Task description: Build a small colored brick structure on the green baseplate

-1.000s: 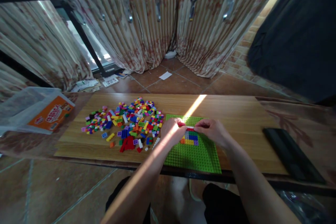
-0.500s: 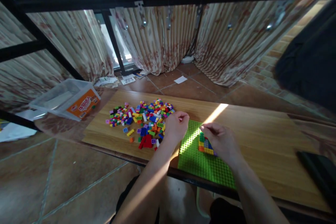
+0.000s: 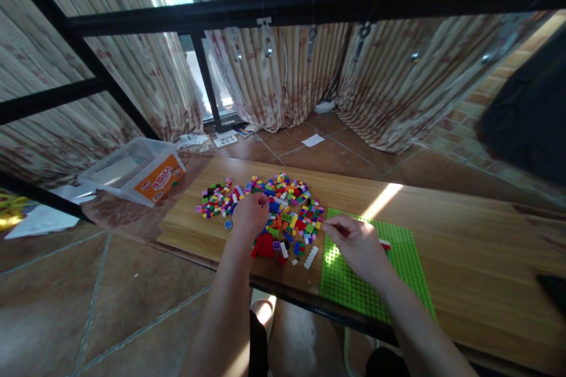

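Between the hands [image 3: 250, 215] lie many loose bricks [image 3: 287, 218].

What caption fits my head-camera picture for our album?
Left hand over the colourful bricks, right hand over the green baseplate.

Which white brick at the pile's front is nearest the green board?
The long white brick, slanting just left of the green board; the other white bricks there are shorter and farther left.

Bricks [image 3: 287, 219] between bin [image 3: 155, 182] and baseplate [image 3: 404, 265], atop the table [image 3: 469, 253]
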The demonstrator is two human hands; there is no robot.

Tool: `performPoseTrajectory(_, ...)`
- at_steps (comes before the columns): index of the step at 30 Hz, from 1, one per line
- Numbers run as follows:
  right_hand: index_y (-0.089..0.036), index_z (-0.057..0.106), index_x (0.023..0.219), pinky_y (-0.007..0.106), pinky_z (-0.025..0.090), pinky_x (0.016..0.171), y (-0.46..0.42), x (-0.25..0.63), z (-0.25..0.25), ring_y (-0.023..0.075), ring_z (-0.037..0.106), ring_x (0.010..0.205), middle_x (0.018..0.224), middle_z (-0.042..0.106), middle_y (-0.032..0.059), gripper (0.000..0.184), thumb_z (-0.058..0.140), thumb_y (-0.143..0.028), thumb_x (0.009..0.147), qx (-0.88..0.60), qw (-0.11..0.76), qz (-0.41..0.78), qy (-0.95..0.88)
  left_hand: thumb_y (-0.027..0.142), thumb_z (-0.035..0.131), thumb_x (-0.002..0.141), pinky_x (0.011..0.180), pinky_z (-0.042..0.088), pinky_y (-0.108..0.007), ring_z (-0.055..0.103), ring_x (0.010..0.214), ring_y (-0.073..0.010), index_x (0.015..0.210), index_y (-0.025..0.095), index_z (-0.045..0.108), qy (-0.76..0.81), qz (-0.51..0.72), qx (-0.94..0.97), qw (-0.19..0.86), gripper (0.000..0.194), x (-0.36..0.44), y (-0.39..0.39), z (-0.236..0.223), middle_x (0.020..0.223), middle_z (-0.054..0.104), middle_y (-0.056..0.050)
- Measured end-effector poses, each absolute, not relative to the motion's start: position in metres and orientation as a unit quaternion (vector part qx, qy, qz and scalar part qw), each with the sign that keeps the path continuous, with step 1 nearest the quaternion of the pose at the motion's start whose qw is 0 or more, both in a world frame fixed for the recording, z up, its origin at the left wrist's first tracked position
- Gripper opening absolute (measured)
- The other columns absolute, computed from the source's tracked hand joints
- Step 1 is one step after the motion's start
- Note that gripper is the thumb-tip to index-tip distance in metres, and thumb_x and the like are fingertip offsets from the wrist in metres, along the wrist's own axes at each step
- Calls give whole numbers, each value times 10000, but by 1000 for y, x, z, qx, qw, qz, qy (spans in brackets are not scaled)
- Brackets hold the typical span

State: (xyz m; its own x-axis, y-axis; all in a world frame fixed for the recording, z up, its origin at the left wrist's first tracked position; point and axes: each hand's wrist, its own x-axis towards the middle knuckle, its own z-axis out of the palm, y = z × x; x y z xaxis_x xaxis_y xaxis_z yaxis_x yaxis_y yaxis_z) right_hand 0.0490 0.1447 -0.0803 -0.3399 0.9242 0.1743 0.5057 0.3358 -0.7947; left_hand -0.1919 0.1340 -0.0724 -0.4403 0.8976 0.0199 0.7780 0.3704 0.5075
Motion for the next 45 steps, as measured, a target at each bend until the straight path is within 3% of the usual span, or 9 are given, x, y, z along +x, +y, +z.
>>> performPoseTrajectory(7,-199,693,786,292,455,659,144,40,-84,176,623,708,778,702,21,210,553,-344,847,-470,311,352,-748,336,636,769,807,473,-321,635,955,-249,1014,200,684,836,170,510,113,285,-180,139,-74,1024,687,-101)
performPoseTrajectory(14,-200,698,800,291,458,658,145,37,-84,178,620,720,790,703,25,206,561,-348,844,-472,307,369,-740,161,655,699,817,473,-289,636,929,-219,1032,186,686,802,166,544,182,335,-182,140,-73,1018,685,-84)
performPoseTrajectory(22,-201,684,807,283,473,616,146,31,-91,170,611,650,714,675,17,210,567,-372,842,-459,302,413,-727,50,556,695,797,474,-282,648,896,-214,883,158,722,804,171,540,181,273,-195,139,-77,925,706,-90)
performPoseTrajectory(27,-208,700,823,279,479,590,148,29,-99,173,620,638,723,682,17,210,586,-384,828,-470,296,420,-717,170,617,712,792,476,-295,643,885,-218,906,176,728,793,160,556,191,223,-197,134,-74,905,706,-79)
performPoseTrajectory(30,-212,705,845,275,480,578,147,27,-100,173,622,633,721,681,15,214,580,-386,831,-472,287,423,-719,245,678,671,803,476,-309,641,886,-233,949,172,725,780,139,578,194,292,-194,133,-73,923,697,-90)
performPoseTrajectory(36,-209,707,838,271,482,578,146,26,-98,174,631,647,725,687,19,221,579,-388,834,-471,281,418,-724,264,682,668,837,464,-323,621,975,-259,964,140,715,780,127,586,177,323,-188,133,-75,1058,655,-148)
performPoseTrajectory(39,-209,709,835,271,487,574,146,26,-97,174,633,644,719,686,18,219,580,-386,835,-468,287,422,-721,272,673,687,811,465,-325,627,938,-256,935,126,705,784,141,580,170,289,-189,132,-73,984,674,-140)
performPoseTrajectory(42,-205,706,836,279,501,581,145,26,-95,171,631,641,733,687,20,212,592,-383,829,-467,306,428,-711,281,631,734,745,469,-307,637,818,-218,911,131,696,742,199,601,220,240,-190,130,-68,856,694,-92)
performPoseTrajectory(45,-196,699,891,291,523,599,145,25,-93,164,632,651,787,696,33,223,598,-385,831,-454,353,452,-682,293,580,785,706,468,-275,629,793,-180,966,136,683,644,287,628,330,261,-188,128,-61,874,698,-62)
